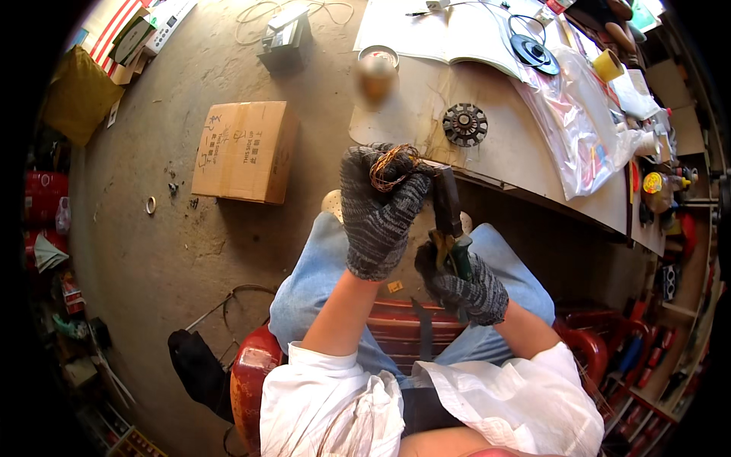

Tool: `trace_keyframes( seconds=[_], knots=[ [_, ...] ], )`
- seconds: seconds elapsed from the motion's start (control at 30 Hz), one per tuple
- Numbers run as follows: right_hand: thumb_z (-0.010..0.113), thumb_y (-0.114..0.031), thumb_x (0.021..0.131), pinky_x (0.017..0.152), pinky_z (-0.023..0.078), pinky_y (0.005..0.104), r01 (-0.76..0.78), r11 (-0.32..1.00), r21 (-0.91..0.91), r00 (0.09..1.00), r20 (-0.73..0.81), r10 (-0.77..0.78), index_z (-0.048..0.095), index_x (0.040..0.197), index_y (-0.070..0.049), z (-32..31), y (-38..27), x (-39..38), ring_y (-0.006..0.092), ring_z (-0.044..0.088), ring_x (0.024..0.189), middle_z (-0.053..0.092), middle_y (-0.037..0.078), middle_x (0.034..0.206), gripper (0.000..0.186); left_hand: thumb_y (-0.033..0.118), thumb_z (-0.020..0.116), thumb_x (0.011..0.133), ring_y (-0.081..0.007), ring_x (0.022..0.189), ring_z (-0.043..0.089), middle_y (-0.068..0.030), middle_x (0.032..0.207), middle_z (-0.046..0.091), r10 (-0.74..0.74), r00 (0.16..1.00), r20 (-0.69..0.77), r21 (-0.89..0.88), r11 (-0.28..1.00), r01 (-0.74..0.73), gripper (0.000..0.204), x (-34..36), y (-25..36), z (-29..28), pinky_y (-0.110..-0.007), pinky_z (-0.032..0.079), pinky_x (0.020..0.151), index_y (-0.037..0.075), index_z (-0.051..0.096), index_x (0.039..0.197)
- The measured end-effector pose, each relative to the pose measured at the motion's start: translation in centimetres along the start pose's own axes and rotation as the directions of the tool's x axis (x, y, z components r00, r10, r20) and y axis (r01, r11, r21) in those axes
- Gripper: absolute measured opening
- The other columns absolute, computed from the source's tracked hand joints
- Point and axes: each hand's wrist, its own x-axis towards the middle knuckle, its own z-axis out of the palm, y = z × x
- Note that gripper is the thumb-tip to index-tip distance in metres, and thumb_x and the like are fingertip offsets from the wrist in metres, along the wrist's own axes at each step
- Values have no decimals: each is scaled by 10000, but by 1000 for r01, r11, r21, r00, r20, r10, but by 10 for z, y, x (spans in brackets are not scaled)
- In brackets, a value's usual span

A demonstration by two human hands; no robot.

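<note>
My left hand (381,209), in a grey-and-black knit glove, is closed around a tangled bundle of thin copper wire (394,167), which sticks out above the fingers. My right hand (466,286), in a matching glove, grips a plier-like cutting tool (447,204) by its green and yellow handles. The tool's dark, bulky head points up toward the table edge, and its tip reaches the right side of the wire bundle. Whether the jaws bite on the wire cannot be made out. A round dark slotted motor core (465,124) lies on the table beyond my hands.
The table (411,114) carries an open book (403,34), a blurred round tin (378,68), a black disc with cable (533,52) and clear plastic bags (582,129). A cardboard box (242,152) and a grey device (286,42) stand on the floor at left. Shelves line the right.
</note>
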Motion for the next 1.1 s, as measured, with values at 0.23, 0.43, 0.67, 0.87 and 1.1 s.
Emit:
trace_keyframes(
  seconds=[0.23, 0.43, 0.67, 0.87, 1.1],
  knots=[
    [675, -278, 777, 688, 447, 236, -1, 1000, -6, 1000, -24, 1, 474, 1182, -42, -5, 4, -1, 81, 508, 779, 552, 3, 909, 510, -37, 657, 748, -94, 831, 508, -30, 936, 513, -11, 998, 69, -38, 999, 14, 313, -1, 1, -5, -242, 448, 748, 53, 461, 974],
    [692, -258, 767, 687, 446, 245, -33, 999, -35, 998, -63, 31, 488, 1119, -49, 0, -8, -6, 88, 503, 776, 530, 1, 872, 457, -116, 637, 713, -104, 767, 536, -30, 900, 522, 104, 993, 61, 71, 992, -108, 305, 1, 1, -3, -247, 488, 673, 57, 478, 907],
    [678, -225, 779, 725, 442, 252, 31, 996, -80, 992, -118, -41, 487, 1101, -57, 2, -11, -5, 101, 506, 840, 517, 14, 891, 411, -71, 633, 732, -102, 714, 531, -36, 835, 540, -82, 996, 43, -93, 992, 86, 264, 1, 6, 0, -235, 467, 642, 52, 490, 917],
    [687, -257, 777, 587, 441, 231, -42, 917, 396, 953, -258, 155, 503, 1089, -62, -1, -6, 4, 91, 522, 685, 520, 1, 783, 411, -61, 621, 743, -121, 713, 553, -50, 850, 566, -240, 967, 89, -342, 904, 256, 254, 5, 12, -3, -236, 472, 653, 51, 514, 943],
    [682, -253, 787, 488, 406, 200, 78, 988, 137, 987, -152, -57, 517, 1053, -50, -25, 10, 1, 65, 499, 564, 523, -24, 688, 373, -66, 620, 750, -148, 778, 589, -65, 904, 594, -254, 955, 155, -460, 836, 297, 276, 5, 4, -6, -242, 489, 674, 49, 530, 984]
  ],
)
